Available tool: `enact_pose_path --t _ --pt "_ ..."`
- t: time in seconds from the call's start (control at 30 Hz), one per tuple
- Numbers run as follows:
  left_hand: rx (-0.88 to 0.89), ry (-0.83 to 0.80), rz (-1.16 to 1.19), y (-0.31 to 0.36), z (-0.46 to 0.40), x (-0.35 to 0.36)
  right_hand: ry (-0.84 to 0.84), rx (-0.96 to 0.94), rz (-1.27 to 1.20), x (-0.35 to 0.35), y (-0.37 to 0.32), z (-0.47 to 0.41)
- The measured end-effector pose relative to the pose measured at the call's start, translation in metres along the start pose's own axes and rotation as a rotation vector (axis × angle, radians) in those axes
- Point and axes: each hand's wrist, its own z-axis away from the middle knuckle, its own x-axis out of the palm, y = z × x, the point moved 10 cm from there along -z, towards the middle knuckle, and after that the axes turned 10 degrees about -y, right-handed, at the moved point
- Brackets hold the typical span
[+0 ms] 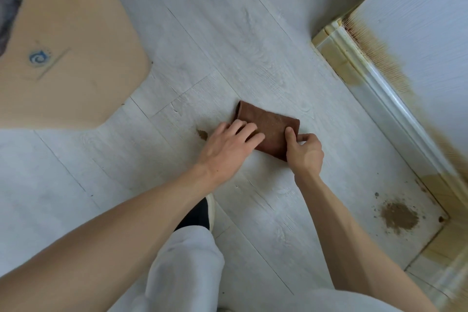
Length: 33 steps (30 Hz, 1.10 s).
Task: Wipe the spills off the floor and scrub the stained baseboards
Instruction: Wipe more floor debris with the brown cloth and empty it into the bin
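Under both hands point(229, 144) point(304, 151) lies the brown cloth point(272, 125).

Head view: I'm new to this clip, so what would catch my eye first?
The folded brown cloth on the pale floor, left hand flat on it, right hand pinching its near edge. Then the brown spill at lower right, and the stained baseboard along the right wall.

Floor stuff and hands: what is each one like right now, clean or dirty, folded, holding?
brown cloth: folded, flat on the floor
left hand: fingers straight, resting on the cloth
right hand: pinching the cloth's edge
small brown spot: not wiped
big brown spill: not wiped
baseboard: stained brown
tan mat: lying flat
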Motion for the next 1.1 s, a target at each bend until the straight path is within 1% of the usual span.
enact_pose_path --t 0.03,0.07,0.1,0.17,0.2,0.23,0.27,0.3,0.33,0.37,0.4,0.47,0.5,0.57,0.63,0.73,0.87,1.0,1.1 --pt "0.017 0.010 -0.007 0.003 0.000 -0.002 -0.057 -0.045 -0.026 0.001 -0.003 0.007" --pt "0.035 0.020 -0.014 0.006 -0.002 -0.006 -0.131 -0.132 -0.012 0.001 -0.011 0.015" --pt "0.048 0.029 -0.018 0.008 -0.003 -0.011 -0.217 -0.237 0.066 0.005 -0.019 0.024" --pt "0.057 0.053 0.026 0.009 -0.001 -0.020 -0.334 -0.409 0.404 0.013 -0.027 0.036" --pt "0.065 0.069 0.074 0.011 0.000 -0.025 -0.314 -0.469 0.574 0.011 -0.027 0.039" --pt "0.059 0.095 0.145 0.009 0.009 -0.031 -0.264 -0.537 0.685 0.010 -0.030 0.044" --pt "0.055 0.123 0.216 0.009 0.016 -0.039 -0.194 -0.610 0.728 0.003 -0.037 0.050" --pt "0.052 0.143 0.285 0.009 0.025 -0.047 -0.139 -0.678 0.726 -0.004 -0.045 0.058" --pt "0.045 0.147 0.340 0.007 0.036 -0.053 -0.117 -0.734 0.701 -0.009 -0.052 0.066" --pt "0.029 0.141 0.379 0.003 0.048 -0.057 -0.165 -0.772 0.652 -0.009 -0.058 0.074" --pt "0.002 0.133 0.412 -0.004 0.061 -0.060 -0.271 -0.769 0.581 -0.002 -0.063 0.080" --pt "-0.069 0.122 0.492 -0.027 0.086 -0.060 -0.504 -0.675 0.429 0.025 -0.069 0.091" --pt "-0.123 0.120 0.530 -0.043 0.099 -0.057 -0.574 -0.653 0.417 0.045 -0.072 0.096" --pt "-0.248 0.114 0.590 -0.074 0.122 -0.044 -0.616 -0.701 0.461 0.084 -0.078 0.103" --pt "-0.349 0.080 0.630 -0.098 0.139 -0.024 -0.597 -0.744 0.467 0.116 -0.080 0.104" --pt "-0.376 0.025 0.640 -0.108 0.143 -0.003 -0.461 -0.741 0.472 0.134 -0.078 0.092" --pt "-0.392 0.096 0.562 -0.115 0.131 -0.006 -0.242 -0.811 0.600 0.133 -0.087 0.090" --pt "-0.418 0.155 0.494 -0.130 0.112 -0.015 -0.190 -0.822 0.601 0.137 -0.107 0.085" --pt "-0.395 0.188 0.455 -0.141 0.081 -0.029 -0.149 -0.747 0.539 0.131 -0.114 0.069"
